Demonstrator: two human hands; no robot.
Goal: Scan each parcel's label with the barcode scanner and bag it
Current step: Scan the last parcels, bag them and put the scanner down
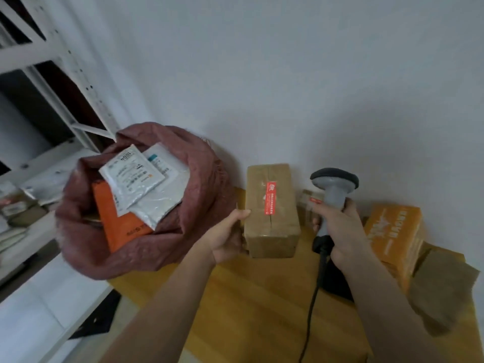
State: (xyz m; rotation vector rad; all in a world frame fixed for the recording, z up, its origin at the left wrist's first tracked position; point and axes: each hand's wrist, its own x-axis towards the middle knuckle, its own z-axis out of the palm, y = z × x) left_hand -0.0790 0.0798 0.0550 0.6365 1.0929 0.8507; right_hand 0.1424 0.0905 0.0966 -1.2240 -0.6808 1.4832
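My left hand [227, 235] grips the left side of a brown cardboard parcel [271, 210] wrapped in clear tape, with a red sticker on top. It stands above the wooden table [251, 305]. My right hand [337, 226] holds the grey barcode scanner [334, 187] by its handle, just right of the parcel, head up; its black cable hangs down toward me. A dark red woven sack [199, 205] stands open at the left, holding white mailer pouches [136, 179] and an orange packet [112, 218].
An orange box [392, 231] and a brown paper parcel [442, 286] lie at the table's right. Another small taped parcel [309, 203] sits behind the scanner. A white metal shelf rack [52, 82] with stacked packets stands at the left. The wall is close behind.
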